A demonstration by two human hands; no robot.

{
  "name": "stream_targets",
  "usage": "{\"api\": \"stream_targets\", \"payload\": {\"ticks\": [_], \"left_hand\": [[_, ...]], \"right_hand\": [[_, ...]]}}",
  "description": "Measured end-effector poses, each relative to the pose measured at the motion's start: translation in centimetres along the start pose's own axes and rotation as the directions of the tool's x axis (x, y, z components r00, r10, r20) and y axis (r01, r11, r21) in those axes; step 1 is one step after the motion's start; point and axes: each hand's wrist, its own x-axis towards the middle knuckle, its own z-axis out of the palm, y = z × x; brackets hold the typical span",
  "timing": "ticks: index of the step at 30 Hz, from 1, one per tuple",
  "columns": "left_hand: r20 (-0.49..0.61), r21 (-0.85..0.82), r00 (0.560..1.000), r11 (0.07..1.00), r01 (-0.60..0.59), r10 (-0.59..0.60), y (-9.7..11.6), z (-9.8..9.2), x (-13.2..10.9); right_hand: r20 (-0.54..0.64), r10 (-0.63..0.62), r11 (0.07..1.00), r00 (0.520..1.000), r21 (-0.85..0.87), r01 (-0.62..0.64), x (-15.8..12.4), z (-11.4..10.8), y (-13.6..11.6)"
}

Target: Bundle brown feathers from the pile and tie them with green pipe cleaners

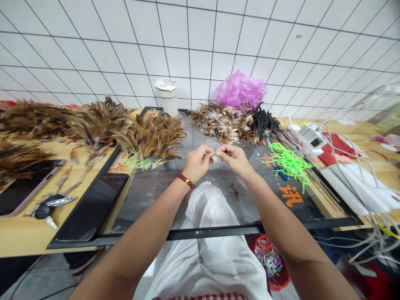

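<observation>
My left hand [197, 161], with a beaded bracelet at the wrist, pinches one side of a short bright green cord [214, 155] above the glass board. My right hand [235, 158] pinches its other side, fingertips close to the left ones. A small pale bit shows just under the cord, too small to name for certain. Left of my hands lies a bundle of brown feathers [156, 135], with green cord ends [140, 161] at its near edge. Mottled feathers [218, 121] and black feathers [265, 123] lie beyond my hands. A pile of loose green cords [290, 163] rests to the right.
Against the tiled wall stand a white lidded cup [167, 96] and a pink plastic bag [240, 89]. Phones [93, 206] and keys [50, 206] lie left. White cables [368, 175] tangle at right. A red basket of scraps [270, 260] sits below the table edge.
</observation>
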Motion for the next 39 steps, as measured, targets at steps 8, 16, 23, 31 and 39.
{"api": "stream_targets", "payload": {"ticks": [8,16,23,31,39], "left_hand": [[-0.015,-0.059,1.000,0.998,0.007,-0.008,0.0,0.0,-0.2],[-0.015,-0.105,0.999,0.994,0.040,-0.042,-0.2,0.1,-0.2],[0.001,-0.074,1.000,0.997,-0.026,0.026,0.1,0.0,-0.1],[-0.012,-0.051,0.999,0.998,-0.039,0.039,0.1,-0.1,-0.1],[-0.009,-0.028,0.999,0.999,-0.045,0.045,0.0,-0.1,-0.1]], "right_hand": [[-0.019,-0.064,0.992,0.998,-0.106,0.062,-0.2,-0.1,0.0],[-0.068,-0.123,0.965,0.990,-0.242,0.103,-0.4,-0.4,-0.7],[-0.107,-0.080,0.977,0.991,-0.204,0.057,-0.3,-0.5,-0.3],[-0.149,0.008,0.988,0.989,0.151,0.014,0.5,-0.5,0.0],[-0.067,-0.052,0.981,0.996,0.185,0.064,0.1,-0.5,-0.6]]}}
